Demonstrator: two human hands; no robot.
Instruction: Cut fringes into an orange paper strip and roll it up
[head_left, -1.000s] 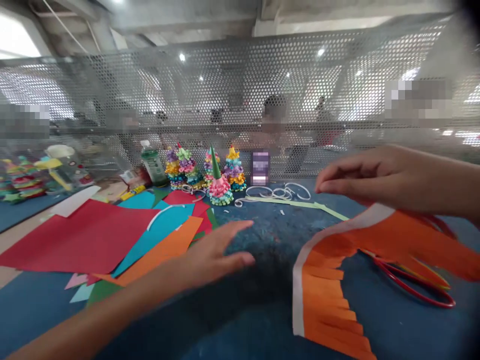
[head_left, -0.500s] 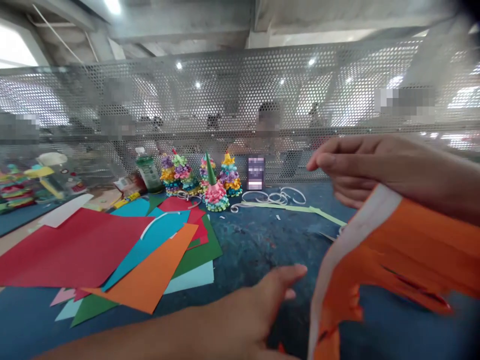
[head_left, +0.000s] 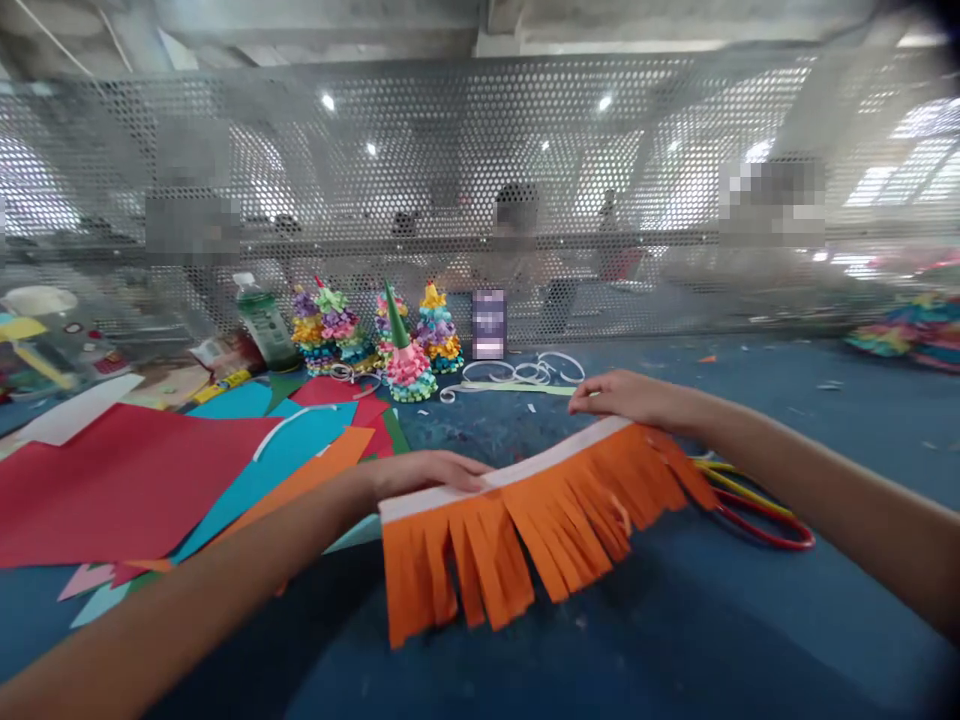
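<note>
An orange paper strip [head_left: 570, 510], cut into a fringe along its lower side and edged in white on top, spans the space between my hands. My left hand [head_left: 431, 470] is closed on the white edge near the strip's left end. At the upper right end, my right hand [head_left: 634, 398] grips the same edge, its fingers bent over the top and partly hidden. The fringe hangs down towards me over the blue table. Beneath the right forearm, partly behind the fringe, lie scissors with red and yellow handles [head_left: 780, 525].
Coloured paper sheets [head_left: 150, 480] overlap on the left. Several curly paper cone trees [head_left: 410, 370], a green bottle [head_left: 266, 325] and a phone [head_left: 490, 325] stand at the back before a perforated metal screen [head_left: 420, 160]. White curled strips [head_left: 525, 372] lie near them.
The orange strip has swung from the right side to the centre and now stretches out sideways. My left hand, earlier empty with fingers apart, has taken hold of it. My right hand has lowered.
</note>
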